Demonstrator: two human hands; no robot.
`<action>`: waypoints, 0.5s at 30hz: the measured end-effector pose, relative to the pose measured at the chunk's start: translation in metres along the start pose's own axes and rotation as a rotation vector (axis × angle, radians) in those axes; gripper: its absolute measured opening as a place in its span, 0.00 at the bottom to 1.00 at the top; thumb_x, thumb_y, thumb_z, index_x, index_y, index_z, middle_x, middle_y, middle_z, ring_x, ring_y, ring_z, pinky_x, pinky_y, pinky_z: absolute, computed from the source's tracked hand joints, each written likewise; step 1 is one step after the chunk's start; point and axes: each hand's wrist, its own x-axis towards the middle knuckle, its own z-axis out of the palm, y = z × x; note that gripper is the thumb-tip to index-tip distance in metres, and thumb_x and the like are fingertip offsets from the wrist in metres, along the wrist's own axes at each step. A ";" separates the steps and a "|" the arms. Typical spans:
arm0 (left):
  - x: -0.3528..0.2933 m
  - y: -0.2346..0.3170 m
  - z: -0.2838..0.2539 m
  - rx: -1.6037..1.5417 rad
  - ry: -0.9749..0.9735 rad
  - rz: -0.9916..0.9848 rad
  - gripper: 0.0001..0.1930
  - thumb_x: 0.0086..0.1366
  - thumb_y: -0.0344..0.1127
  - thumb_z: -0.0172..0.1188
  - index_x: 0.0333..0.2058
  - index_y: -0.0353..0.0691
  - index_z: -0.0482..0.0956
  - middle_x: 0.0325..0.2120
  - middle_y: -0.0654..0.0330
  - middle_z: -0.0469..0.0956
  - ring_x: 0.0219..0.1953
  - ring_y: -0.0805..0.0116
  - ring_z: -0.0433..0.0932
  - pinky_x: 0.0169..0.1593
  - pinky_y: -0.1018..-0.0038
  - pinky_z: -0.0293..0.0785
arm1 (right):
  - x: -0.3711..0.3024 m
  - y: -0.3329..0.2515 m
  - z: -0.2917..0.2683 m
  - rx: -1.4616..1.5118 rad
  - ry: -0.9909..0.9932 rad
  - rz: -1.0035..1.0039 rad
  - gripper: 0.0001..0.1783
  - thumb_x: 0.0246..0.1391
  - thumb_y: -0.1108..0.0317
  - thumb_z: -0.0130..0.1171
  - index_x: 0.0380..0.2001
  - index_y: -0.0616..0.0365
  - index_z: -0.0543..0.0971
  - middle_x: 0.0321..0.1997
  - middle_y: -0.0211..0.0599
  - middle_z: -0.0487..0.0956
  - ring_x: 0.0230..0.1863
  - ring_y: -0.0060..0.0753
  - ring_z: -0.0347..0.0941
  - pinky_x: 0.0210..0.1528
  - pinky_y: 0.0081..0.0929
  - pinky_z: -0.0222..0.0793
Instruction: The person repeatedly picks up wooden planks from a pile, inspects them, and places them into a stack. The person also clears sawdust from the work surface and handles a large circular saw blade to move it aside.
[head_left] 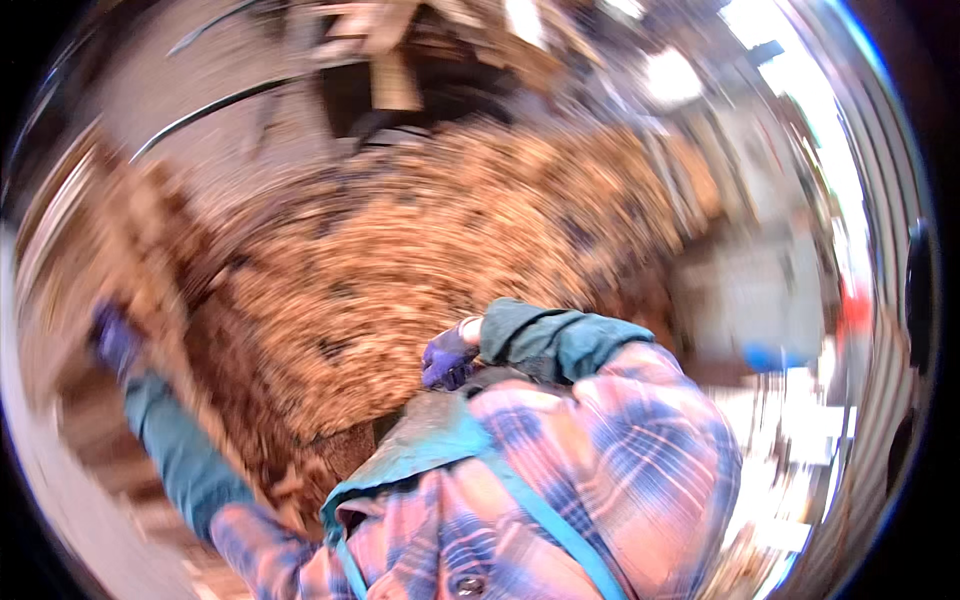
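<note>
Both my hands wear dark purple-blue gloves, and motion blurs most of the view. My left hand [117, 340] is stretched far out to the left, at brown wooden boards [150, 240]; its fingers are too smeared to show their shape. Close in front of my teal apron [425, 440], my right hand [450, 360] has its fingers curled in, and whatever may be inside them is hidden. Beyond it spreads a broad heap of tan wood shavings or chips [430, 240], with a few dark bits among them.
Pieces of wood [395, 80] are piled at the far side above a dark opening. A black hose or cable [215, 115] curves across the far left. Grey box-like shapes [745, 290] stand to the right, with a blue item [770, 357] beside them.
</note>
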 end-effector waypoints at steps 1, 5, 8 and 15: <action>-0.004 0.000 0.001 -0.185 0.012 -0.153 0.32 0.61 0.64 0.53 0.45 0.38 0.77 0.44 0.54 0.77 0.43 0.60 0.75 0.47 0.69 0.72 | 0.015 0.063 0.008 -0.229 0.186 -0.118 0.28 0.58 0.44 0.51 0.46 0.58 0.78 0.40 0.43 0.82 0.40 0.38 0.77 0.42 0.37 0.71; 0.006 -0.001 0.002 0.304 0.400 -0.132 0.35 0.52 0.63 0.65 0.39 0.31 0.81 0.44 0.46 0.79 0.45 0.54 0.78 0.45 0.59 0.76 | 0.006 0.160 0.124 0.237 0.632 -0.163 0.31 0.60 0.40 0.46 0.48 0.56 0.77 0.48 0.45 0.79 0.50 0.47 0.73 0.54 0.40 0.66; -0.032 0.019 0.049 0.322 0.613 0.120 0.30 0.51 0.60 0.66 0.35 0.33 0.82 0.42 0.46 0.80 0.43 0.55 0.79 0.43 0.61 0.76 | 0.052 0.249 0.140 -0.049 0.927 -0.473 0.26 0.55 0.44 0.50 0.38 0.55 0.82 0.40 0.49 0.80 0.43 0.52 0.75 0.46 0.45 0.68; -0.286 0.058 0.357 0.212 -0.445 0.500 0.18 0.63 0.28 0.56 0.51 0.27 0.72 0.40 0.48 0.78 0.39 0.62 0.78 0.44 0.71 0.77 | -0.011 0.354 0.178 0.679 1.262 -0.337 0.28 0.53 0.39 0.51 0.25 0.55 0.82 0.29 0.49 0.79 0.36 0.55 0.75 0.40 0.45 0.69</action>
